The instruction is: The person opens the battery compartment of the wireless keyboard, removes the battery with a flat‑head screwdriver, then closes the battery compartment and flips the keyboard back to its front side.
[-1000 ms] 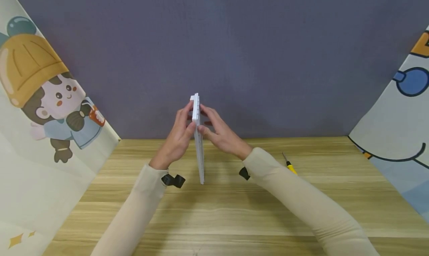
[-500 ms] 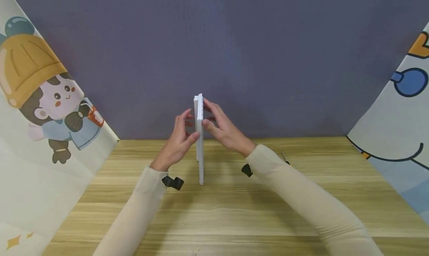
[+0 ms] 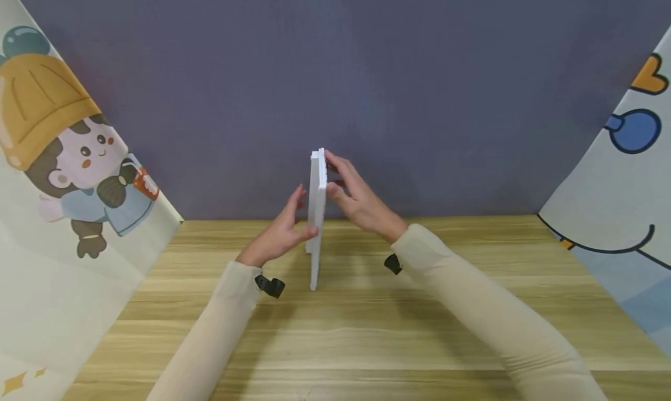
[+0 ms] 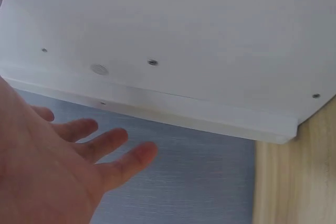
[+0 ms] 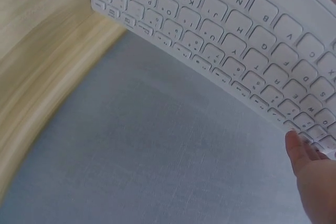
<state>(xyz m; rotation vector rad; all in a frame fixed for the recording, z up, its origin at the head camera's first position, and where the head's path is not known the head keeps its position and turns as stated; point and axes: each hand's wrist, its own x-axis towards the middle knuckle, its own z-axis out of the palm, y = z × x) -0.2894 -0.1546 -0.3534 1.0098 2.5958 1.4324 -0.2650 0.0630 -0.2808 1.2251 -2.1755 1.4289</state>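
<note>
A white keyboard [image 3: 317,214] stands on one short end on the table, nearly edge-on in the head view, its upper end leaning slightly right. My right hand [image 3: 364,203] holds its upper end from the key side. Fingertips touch the keys in the right wrist view, where letter keys [image 5: 231,40] show plainly. My left hand [image 3: 275,238] is lower, on the back side. Its thumb is at the near edge, while its other fingers extend apart from the board. Small screws and a raised strip [image 4: 199,116] mark the smooth back in the left wrist view.
The wood-grain table [image 3: 367,343] ends against a dark grey-blue upright panel [image 3: 419,98]. Cartoon-printed sheets flank it at left [image 3: 52,296] and right [image 3: 603,197]. Small black devices sit at the left wrist [image 3: 269,285] and right wrist [image 3: 393,264].
The keyboard's upper end has tipped to the right with the right hand. My left hand has slid down and its fingers have come away. The right sleeve now covers the yellow-handled screwdriver.
</note>
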